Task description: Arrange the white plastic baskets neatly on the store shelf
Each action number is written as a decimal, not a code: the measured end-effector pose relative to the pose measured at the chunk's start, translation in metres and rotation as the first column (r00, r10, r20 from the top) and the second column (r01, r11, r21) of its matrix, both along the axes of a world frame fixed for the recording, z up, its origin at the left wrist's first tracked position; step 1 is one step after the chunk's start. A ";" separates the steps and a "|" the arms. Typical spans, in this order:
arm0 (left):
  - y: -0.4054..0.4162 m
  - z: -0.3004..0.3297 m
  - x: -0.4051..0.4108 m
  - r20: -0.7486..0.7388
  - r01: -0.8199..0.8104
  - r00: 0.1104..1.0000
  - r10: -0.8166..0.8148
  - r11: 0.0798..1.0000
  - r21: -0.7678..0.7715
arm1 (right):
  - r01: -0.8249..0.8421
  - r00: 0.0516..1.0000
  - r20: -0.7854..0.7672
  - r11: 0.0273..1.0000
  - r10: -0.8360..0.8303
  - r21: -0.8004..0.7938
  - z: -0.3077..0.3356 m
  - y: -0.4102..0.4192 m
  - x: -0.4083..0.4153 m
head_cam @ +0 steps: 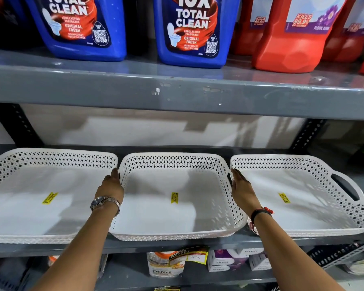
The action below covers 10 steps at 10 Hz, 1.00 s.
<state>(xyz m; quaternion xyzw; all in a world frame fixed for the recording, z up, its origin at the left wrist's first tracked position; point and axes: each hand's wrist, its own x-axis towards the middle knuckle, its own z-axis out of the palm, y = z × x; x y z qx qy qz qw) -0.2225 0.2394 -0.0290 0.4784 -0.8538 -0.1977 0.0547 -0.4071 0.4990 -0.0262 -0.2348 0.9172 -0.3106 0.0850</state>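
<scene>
Three white perforated plastic baskets stand side by side on the grey middle shelf [135, 247], each with a yellow price sticker on its floor. The left basket [40, 211] and the right basket [303, 206] flank the middle basket [172, 215]. My left hand [110, 185], with a wristwatch, presses flat against the middle basket's left wall. On the other side, my right hand [242, 187], with a dark wristband, lies flat against its right wall by the handle slot. Neither hand's fingers wrap around the rim.
The grey shelf above [177, 95] hangs low over the baskets and carries blue toilet cleaner bottles [191, 32] and red bottles [292, 38]. Black slotted uprights [17, 124] stand at both back corners. The shelf below holds a jar [166, 267] and small boxes [225, 261].
</scene>
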 end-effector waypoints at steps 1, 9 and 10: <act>0.000 -0.001 0.000 -0.007 0.000 1.000 0.000 1.000 -0.003 | -0.015 1.000 -0.003 1.000 0.015 0.016 0.001 0.000 0.000; 0.002 -0.001 -0.003 0.072 0.259 0.965 -0.254 0.861 -0.437 | 0.094 0.954 -0.299 0.956 -0.006 0.279 0.010 -0.004 0.000; 0.008 0.005 -0.007 0.053 0.328 0.923 -0.381 0.708 -0.625 | 0.101 0.925 -0.379 0.965 -0.002 0.242 0.010 -0.006 0.003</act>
